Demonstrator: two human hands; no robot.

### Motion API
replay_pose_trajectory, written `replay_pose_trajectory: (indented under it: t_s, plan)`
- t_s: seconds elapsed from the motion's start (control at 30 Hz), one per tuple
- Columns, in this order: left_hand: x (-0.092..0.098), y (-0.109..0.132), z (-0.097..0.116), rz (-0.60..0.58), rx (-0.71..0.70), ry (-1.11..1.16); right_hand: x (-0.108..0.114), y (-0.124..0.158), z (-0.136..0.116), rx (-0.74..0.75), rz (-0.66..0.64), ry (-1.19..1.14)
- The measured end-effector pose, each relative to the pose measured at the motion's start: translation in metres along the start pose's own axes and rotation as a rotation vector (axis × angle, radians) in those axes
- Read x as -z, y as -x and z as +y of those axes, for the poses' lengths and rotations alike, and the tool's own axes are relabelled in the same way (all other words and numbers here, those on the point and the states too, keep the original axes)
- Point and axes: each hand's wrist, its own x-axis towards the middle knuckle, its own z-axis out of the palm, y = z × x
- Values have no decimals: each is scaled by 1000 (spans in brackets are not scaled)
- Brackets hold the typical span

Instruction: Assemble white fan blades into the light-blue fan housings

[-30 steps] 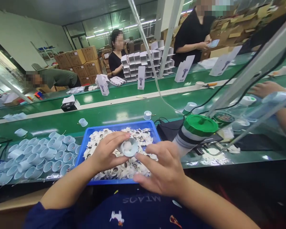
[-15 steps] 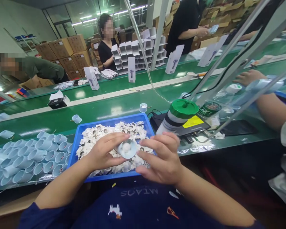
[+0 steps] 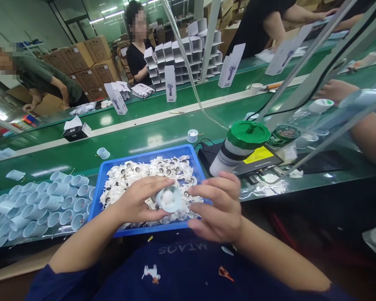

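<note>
My left hand [image 3: 144,200] is closed round a pale blue cup-shaped housing [image 3: 175,200], whose open end faces me with a round white hub inside. Close by on its right, my right hand [image 3: 217,207] has its fingers spread and curved, with nothing visible between them. Both hands are over a blue tray [image 3: 150,155] heaped with small white fan impellers [image 3: 125,177], several showing dark ring centres. To the left lies a pile of similar light blue housings [image 3: 54,202] on the green worktop.
Right of the tray stand a green-lidded container [image 3: 238,148] and a black box with a yellow label [image 3: 258,154]. Single housings [image 3: 192,135] lie behind the tray. Printed white boxes [image 3: 171,83] line the far belt; people work beyond and at right.
My right hand has drawn slightly right, away from the housing. The white hub inside the housing shows more plainly. Across the belt, the person at left has straightened somewhat.
</note>
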Motion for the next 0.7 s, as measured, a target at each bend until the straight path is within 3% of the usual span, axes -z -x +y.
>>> replay_pose_trajectory:
  t_s: [0.17,0.27,0.37,0.43,0.57,0.7]
  plan:
    - [-1,-4,-4,-6,-21,6,-2,3,3,24,-65,35]
    - [-2,-4,-4,-65,-19,40,2,6,4,-50,10,50]
    - [-2,-7,-14,-98,-1,67,8,10,4,-30,28,38]
    - [-3,-13,-32,-119,142,24,12,15,4,6,-1,4]
    - [-3,-36,-92,-73,613,-147,20,27,5,12,-17,-87]
    - [3,-45,-142,14,840,-242,27,37,7,81,1,-102]
